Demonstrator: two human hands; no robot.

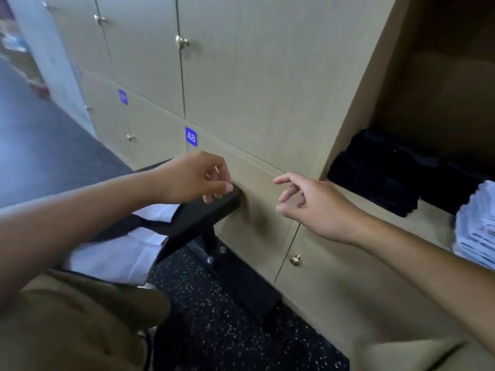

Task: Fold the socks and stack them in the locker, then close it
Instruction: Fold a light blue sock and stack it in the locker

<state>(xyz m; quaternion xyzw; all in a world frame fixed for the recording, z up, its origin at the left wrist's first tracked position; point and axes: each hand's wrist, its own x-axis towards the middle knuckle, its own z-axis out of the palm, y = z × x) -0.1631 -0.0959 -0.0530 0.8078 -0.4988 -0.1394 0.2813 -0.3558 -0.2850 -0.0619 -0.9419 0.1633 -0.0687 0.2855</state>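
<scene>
The open locker [417,223] at the right holds a stack of folded black socks [380,178] and, nearer me, a pile of white striped socks [474,231]. On the black bench [198,218] at the left lie white socks [115,253] with a black sock [134,223] across them, partly hidden by my left arm. My left hand [195,180] hovers above the bench's far end with fingers loosely curled, holding nothing. My right hand [308,204] hangs in front of the closed locker doors, fingers relaxed and empty, left of the open locker.
Beige locker doors [254,89] with brass knobs fill the wall; one knob [296,260] sits below my right wrist. A blue label 48 [191,136] marks a door. The bench's metal leg [214,253] stands on dark speckled floor [214,330]. My knee in khaki trousers [80,322] is bottom left.
</scene>
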